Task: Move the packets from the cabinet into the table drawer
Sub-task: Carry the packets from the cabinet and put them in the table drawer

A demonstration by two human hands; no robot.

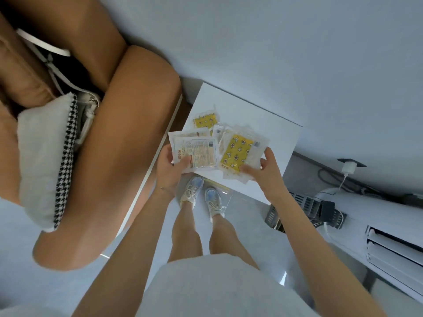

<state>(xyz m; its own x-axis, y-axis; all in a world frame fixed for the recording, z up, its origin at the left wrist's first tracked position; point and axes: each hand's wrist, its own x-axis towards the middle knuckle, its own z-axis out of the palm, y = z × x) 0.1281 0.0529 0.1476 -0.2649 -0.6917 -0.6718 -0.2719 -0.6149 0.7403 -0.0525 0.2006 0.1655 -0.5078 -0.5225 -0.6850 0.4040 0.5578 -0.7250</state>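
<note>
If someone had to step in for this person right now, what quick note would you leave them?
Left hand grips a white labelled packet by its near edge. Right hand holds a stack topped by a yellow patterned packet. Both are over the white table; a smaller yellow packet seems to lie on it further back. Done: packets are at the table. Left: all go into the drawer, which I cannot see open.

Pale grey-white garment [217, 284], hem above the knees. Bare arms and legs. Thin chain bracelet [163, 188] at the wrist of the left hand [170, 165]. White lace-up sneakers [191, 189], light blue toes, cream laces.
</note>
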